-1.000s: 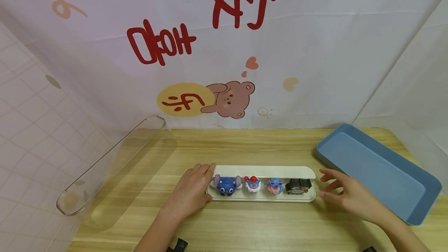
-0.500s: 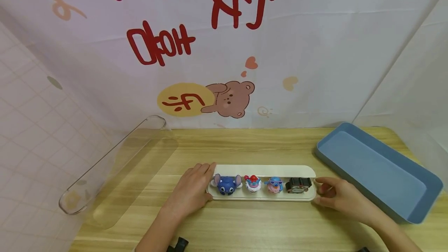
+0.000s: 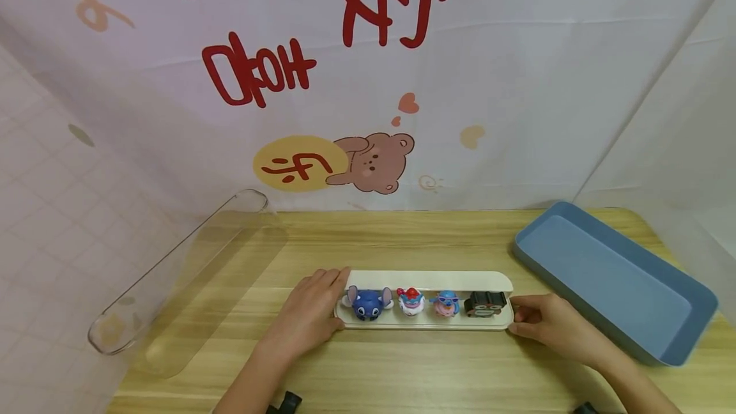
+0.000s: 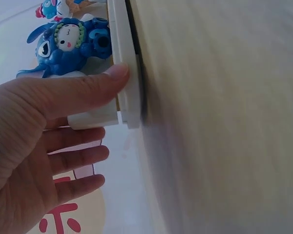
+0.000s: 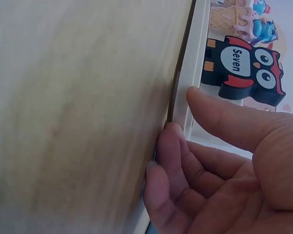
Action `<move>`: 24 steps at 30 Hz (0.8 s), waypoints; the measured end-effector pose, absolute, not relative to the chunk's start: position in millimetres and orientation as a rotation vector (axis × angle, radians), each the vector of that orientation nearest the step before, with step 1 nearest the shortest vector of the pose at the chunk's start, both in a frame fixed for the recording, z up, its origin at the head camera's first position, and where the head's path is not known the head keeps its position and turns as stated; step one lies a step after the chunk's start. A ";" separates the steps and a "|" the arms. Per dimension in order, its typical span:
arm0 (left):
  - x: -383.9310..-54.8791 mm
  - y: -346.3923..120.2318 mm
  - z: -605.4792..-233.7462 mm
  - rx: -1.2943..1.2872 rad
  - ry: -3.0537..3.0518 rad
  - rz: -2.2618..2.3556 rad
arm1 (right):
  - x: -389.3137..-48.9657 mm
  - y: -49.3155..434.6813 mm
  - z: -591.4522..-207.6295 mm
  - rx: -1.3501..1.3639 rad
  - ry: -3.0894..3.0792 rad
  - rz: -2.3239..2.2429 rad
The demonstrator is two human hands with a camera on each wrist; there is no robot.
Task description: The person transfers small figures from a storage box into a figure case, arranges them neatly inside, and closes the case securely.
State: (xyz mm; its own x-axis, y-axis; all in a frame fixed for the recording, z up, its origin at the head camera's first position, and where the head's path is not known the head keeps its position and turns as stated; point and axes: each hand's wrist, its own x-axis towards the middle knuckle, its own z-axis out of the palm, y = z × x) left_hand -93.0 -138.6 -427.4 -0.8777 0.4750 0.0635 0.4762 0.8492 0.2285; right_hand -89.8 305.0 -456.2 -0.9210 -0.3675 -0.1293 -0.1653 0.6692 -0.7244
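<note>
A long white stand (image 3: 425,280) with rounded ends lies on the table and bears a row of small figures. From the left these are a blue big-eared figure (image 3: 368,305), a white one with a red top (image 3: 411,302), a blue-and-pink one (image 3: 446,303) and a black-and-red owl (image 5: 244,68) marked "Seven". My left hand (image 3: 310,308) grips the stand's left end, thumb on the front edge and fingers behind. At the right end my right hand (image 3: 546,324) holds it, thumb at the front edge and fingers curled by the base.
A clear plastic cover (image 3: 215,280) lies slantwise at the left of the wooden table (image 3: 414,369). To the right, close to my right hand, stands a blue rectangular tray (image 3: 609,286). A printed white cloth (image 3: 517,82) hangs behind.
My right hand has moved left from beside the stand and taken hold of its right end. My left hand keeps its grip, and the whole view has shifted slightly.
</note>
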 end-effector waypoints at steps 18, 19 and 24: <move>-90.5 -170.0 -400.1 -0.651 -3.033 -0.383 | -88.1 300.8 -455.4 -0.397 2.677 -1.061; -90.8 -172.3 -396.9 -0.642 -3.016 -0.365 | -87.6 300.9 -455.7 -0.396 2.684 -1.056; -88.4 -185.3 -384.6 -0.585 -2.898 -0.314 | -86.4 300.9 -456.8 -0.371 2.703 -1.038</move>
State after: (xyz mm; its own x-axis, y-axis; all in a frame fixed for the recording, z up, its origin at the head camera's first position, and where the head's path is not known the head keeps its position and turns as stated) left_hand -88.4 -185.3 -384.6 -0.9089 0.3634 0.2048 0.3988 0.9009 0.1713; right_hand -86.4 300.9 -456.8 -0.9433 -0.3113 -0.1152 -0.1542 0.7183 -0.6784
